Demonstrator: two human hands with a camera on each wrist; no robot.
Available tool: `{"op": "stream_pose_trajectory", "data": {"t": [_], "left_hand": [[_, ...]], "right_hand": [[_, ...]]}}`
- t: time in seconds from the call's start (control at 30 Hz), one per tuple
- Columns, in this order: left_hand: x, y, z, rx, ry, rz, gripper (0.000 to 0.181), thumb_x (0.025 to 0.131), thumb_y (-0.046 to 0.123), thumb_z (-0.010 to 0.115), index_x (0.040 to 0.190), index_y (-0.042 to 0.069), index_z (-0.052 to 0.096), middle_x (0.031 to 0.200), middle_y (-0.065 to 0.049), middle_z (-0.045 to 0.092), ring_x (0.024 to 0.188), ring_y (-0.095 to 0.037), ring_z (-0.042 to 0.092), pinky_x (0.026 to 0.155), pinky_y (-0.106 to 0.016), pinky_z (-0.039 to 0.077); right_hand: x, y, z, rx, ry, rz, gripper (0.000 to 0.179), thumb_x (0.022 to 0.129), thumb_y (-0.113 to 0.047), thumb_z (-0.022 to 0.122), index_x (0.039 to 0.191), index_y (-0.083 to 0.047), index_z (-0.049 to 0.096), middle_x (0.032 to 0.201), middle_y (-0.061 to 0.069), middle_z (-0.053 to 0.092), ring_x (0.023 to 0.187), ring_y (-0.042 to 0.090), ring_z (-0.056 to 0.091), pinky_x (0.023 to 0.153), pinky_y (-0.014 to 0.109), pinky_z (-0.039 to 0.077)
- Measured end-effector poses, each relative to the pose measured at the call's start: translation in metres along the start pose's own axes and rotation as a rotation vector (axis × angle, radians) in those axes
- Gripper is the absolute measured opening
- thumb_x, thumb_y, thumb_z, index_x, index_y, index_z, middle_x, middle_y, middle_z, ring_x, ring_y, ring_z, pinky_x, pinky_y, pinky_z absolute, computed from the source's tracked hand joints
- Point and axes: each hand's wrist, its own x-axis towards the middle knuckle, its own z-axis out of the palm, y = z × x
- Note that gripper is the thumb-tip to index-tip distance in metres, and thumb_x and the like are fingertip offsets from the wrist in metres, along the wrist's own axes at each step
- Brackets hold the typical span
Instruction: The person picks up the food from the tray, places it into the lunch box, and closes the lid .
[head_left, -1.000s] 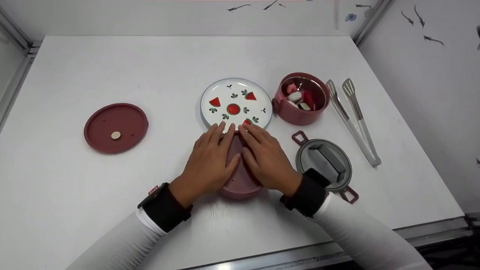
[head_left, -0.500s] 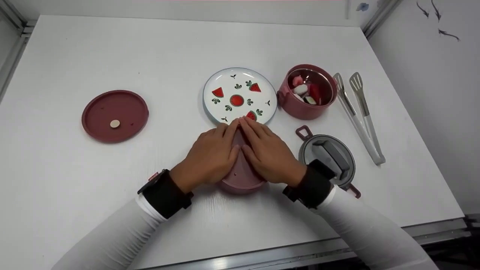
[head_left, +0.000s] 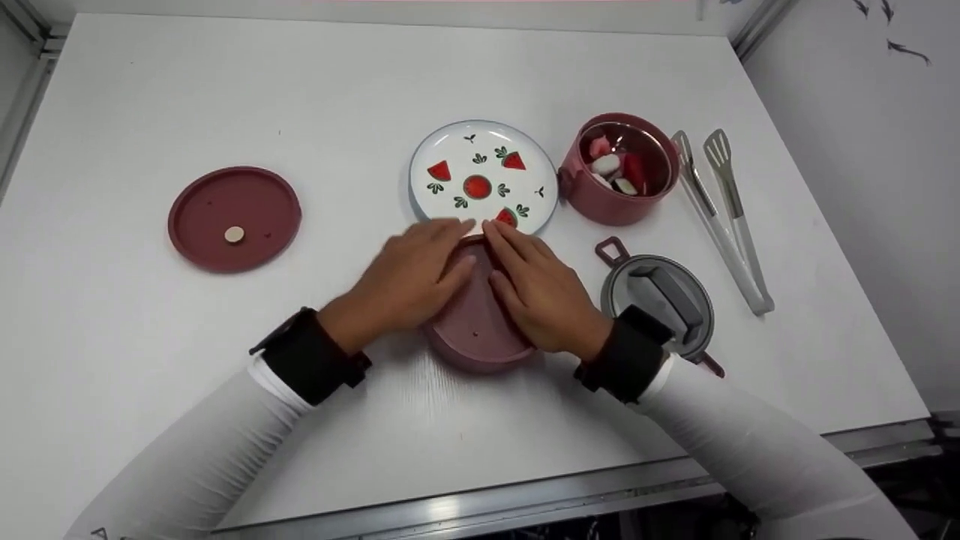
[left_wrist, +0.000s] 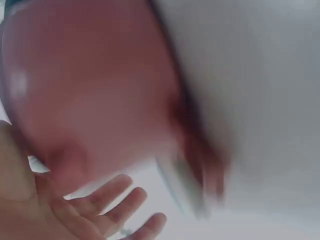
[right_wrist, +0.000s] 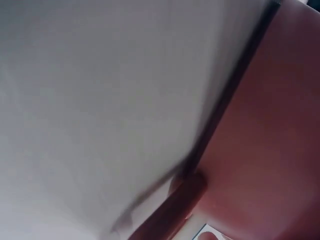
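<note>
A dusty-red round pot (head_left: 480, 352) with a flat lid on it stands in front of me. My left hand (head_left: 405, 274) is over the lid's left side, blurred in the head view. In the left wrist view its fingers are spread and straight beside the pot's wall (left_wrist: 95, 85). On the lid's right edge rests my right hand (head_left: 547, 296), with long straight fingers pointing away from me. A patterned white plate (head_left: 450, 142) is right beyond the fingertips. The right wrist view has the red wall (right_wrist: 280, 125) close up.
Behind right stands a red pot (head_left: 611, 210) holding several food pieces. Metal tongs (head_left: 724, 225) lie beside it. A grey lid (head_left: 637, 289) with red side loops is near my right wrist. At left lies a red lid (head_left: 195, 225) bearing a beige disc (head_left: 234, 235).
My left hand has drawn slightly leftward, parting from the right hand and uncovering more of the lid. The right hand keeps its place on the lid. The head view has tilted downward.
</note>
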Motion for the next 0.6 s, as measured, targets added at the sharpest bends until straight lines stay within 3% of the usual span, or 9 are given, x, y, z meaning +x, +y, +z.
{"op": "stream_pose_trajectory", "data": {"t": [0.1,0.2,0.27,0.33,0.43,0.6], "left_hand": [[0.006,-0.024,-0.034,0.051,0.09,-0.074,0.053,0.105,0.04,0.045,0.153,0.019,0.041,0.154,-0.009,0.043,0.145,-0.031,0.037,0.116,-0.057,0.034],[0.003,-0.063,-0.068,0.107,0.169,-0.212,0.05,0.104,0.035,0.045,0.151,0.017,0.043,0.153,-0.014,0.042,0.142,-0.038,0.037,0.113,-0.062,0.033],[-0.005,-0.091,-0.09,0.15,0.182,-0.323,0.052,0.104,0.033,0.04,0.153,0.013,0.04,0.154,-0.021,0.038,0.141,-0.045,0.034,0.11,-0.067,0.03],[-0.016,-0.121,-0.108,0.203,0.168,-0.433,0.056,0.104,0.033,0.035,0.154,0.009,0.035,0.153,-0.029,0.034,0.139,-0.052,0.03,0.106,-0.071,0.028],[-0.037,-0.16,-0.124,0.261,0.11,-0.571,0.06,0.104,0.033,0.029,0.154,0.0,0.029,0.148,-0.039,0.029,0.135,-0.059,0.027,0.102,-0.076,0.027],[-0.073,-0.202,-0.127,0.243,0.022,-0.666,0.06,0.104,0.034,0.028,0.149,-0.005,0.03,0.135,-0.045,0.031,0.123,-0.063,0.029,0.094,-0.076,0.032]], "right_hand": [[0.0,0.001,-0.003,0.027,0.001,0.01,0.057,0.109,-0.035,0.035,0.161,-0.022,0.018,0.166,0.001,0.023,0.151,0.02,0.028,0.118,0.049,0.037],[0.001,0.003,-0.002,0.069,-0.003,0.011,0.055,0.109,-0.036,0.033,0.161,-0.023,0.019,0.167,0.0,0.022,0.151,0.019,0.027,0.12,0.048,0.034],[0.001,0.003,-0.001,0.091,0.007,0.005,0.054,0.11,-0.035,0.032,0.161,-0.023,0.02,0.167,-0.001,0.022,0.15,0.019,0.029,0.12,0.047,0.033],[0.001,0.004,-0.001,0.105,0.021,-0.005,0.053,0.11,-0.034,0.033,0.16,-0.022,0.021,0.167,-0.001,0.023,0.149,0.019,0.031,0.12,0.046,0.033],[0.0,0.004,-0.001,0.11,0.033,-0.014,0.052,0.11,-0.031,0.033,0.16,-0.022,0.022,0.167,-0.001,0.023,0.149,0.019,0.032,0.121,0.045,0.033],[0.0,0.004,0.001,0.105,0.053,-0.019,0.052,0.109,-0.029,0.036,0.159,-0.021,0.025,0.165,0.001,0.028,0.149,0.02,0.033,0.121,0.044,0.033]]}}
